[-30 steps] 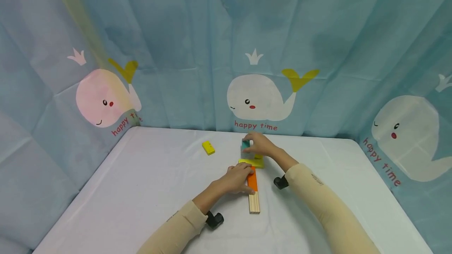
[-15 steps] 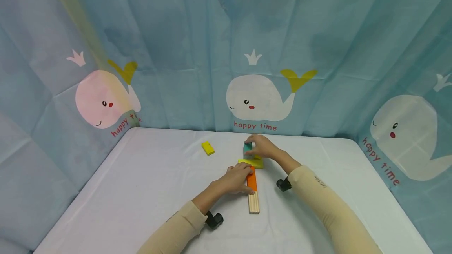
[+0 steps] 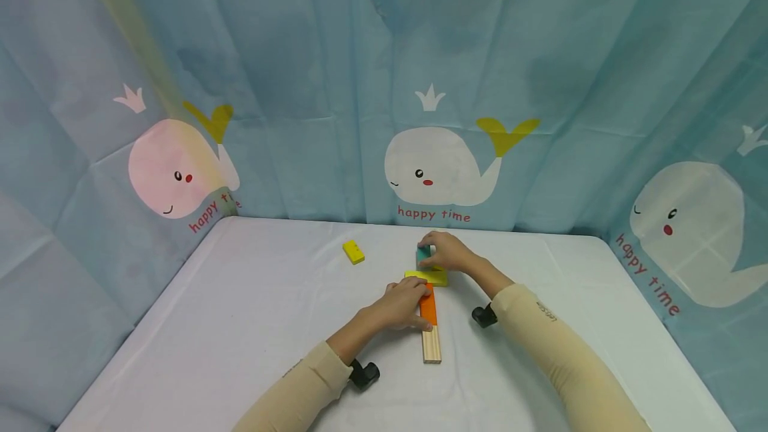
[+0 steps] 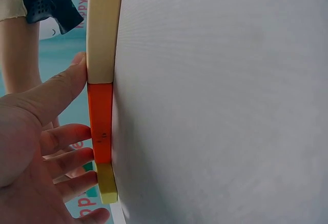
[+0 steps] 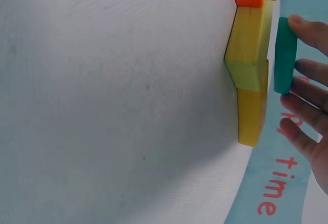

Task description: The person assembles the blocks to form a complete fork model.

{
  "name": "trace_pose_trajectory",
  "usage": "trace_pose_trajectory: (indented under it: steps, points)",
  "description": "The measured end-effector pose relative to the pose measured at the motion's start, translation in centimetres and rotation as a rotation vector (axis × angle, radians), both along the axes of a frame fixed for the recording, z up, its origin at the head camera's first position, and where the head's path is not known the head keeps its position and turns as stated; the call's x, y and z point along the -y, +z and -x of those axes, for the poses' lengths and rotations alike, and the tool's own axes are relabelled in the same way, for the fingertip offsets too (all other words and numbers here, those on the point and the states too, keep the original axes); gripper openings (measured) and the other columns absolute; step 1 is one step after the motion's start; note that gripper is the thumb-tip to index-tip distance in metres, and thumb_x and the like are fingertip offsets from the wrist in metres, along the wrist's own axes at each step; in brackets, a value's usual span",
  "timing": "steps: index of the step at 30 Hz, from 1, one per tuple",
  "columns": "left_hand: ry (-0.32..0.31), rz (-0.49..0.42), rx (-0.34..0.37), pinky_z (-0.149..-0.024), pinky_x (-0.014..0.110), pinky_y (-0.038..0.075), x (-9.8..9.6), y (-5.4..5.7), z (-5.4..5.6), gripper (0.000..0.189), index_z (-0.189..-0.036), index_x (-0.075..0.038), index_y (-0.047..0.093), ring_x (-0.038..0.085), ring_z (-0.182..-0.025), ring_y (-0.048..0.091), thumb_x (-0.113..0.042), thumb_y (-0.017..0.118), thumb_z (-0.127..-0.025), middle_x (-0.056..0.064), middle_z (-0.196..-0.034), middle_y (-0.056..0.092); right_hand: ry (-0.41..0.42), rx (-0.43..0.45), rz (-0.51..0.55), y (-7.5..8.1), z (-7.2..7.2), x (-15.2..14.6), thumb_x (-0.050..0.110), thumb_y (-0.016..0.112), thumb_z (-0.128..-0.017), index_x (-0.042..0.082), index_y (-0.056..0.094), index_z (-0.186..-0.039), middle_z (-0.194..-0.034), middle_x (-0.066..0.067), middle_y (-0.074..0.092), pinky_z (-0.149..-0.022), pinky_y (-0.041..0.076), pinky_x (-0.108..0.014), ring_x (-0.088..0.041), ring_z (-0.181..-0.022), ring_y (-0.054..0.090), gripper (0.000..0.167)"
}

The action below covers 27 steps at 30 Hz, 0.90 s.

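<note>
My right hand pinches a teal block between thumb and fingertips. In the right wrist view a narrow gap separates it from the yellow blocks below. One yellow block lies crosswise, and behind it another yellow block points away, mostly covered by the right hand in the head view. Against the crosswise block's near side lies an orange block, followed in line by a plain wooden block. My left hand rests on this row, thumb on the wooden block, extended fingers touching the orange and yellow ones.
A loose yellow block lies farther back on the left of the white-covered table. A blue curtain with whale prints stands behind the table's back edge. Each wrist carries a black camera mount.
My right hand has shifted slightly right and nearer to me with the teal block, which has come lower over the yellow blocks. My left hand has stayed in place.
</note>
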<state>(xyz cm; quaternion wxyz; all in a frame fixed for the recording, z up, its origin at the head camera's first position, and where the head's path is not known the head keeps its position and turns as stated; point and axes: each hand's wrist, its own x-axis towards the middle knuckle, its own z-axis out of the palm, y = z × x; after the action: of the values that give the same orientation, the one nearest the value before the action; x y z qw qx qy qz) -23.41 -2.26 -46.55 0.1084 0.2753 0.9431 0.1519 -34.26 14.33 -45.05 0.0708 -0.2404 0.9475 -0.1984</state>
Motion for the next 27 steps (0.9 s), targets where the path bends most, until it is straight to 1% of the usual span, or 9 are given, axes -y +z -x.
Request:
trace_pose_trajectory:
  steps: [9,22,27]
  points:
    - [0.001,0.005,0.001,-0.107,0.048,0.036,-0.01,0.04,0.0,0.069,-0.132,-0.013,0.056,0.02,-0.141,0.037,-0.049,0.078,-0.078,0.004,-0.148,0.046,0.035,-0.026,-0.015,-0.38,-0.04,-0.05,0.034,0.079,-0.081,0.005,0.068,-0.12,-0.127,-0.013,0.064,-0.104,0.046,-0.047,-0.031,-0.117,0.059,0.049]
    - [0.003,0.008,0.008,-0.108,0.048,0.036,-0.06,0.11,0.08,0.07,-0.133,-0.013,0.056,0.02,-0.141,0.037,-0.05,0.078,-0.078,0.004,-0.148,0.046,0.045,-0.004,-0.036,-0.38,0.11,0.04,0.032,0.078,-0.082,0.005,0.069,-0.118,-0.127,-0.013,0.064,-0.102,0.048,-0.047,-0.03,-0.114,0.059,0.046]
    - [0.0,0.007,0.008,-0.107,0.048,0.036,-0.05,0.04,0.01,0.069,-0.133,-0.013,0.056,0.02,-0.14,0.037,-0.05,0.077,-0.078,0.004,-0.148,0.046,0.043,0.018,-0.04,-0.39,0.04,0.1,0.032,0.077,-0.083,0.005,0.069,-0.119,-0.128,-0.014,0.063,-0.102,0.048,-0.048,-0.031,-0.114,0.059,0.045]
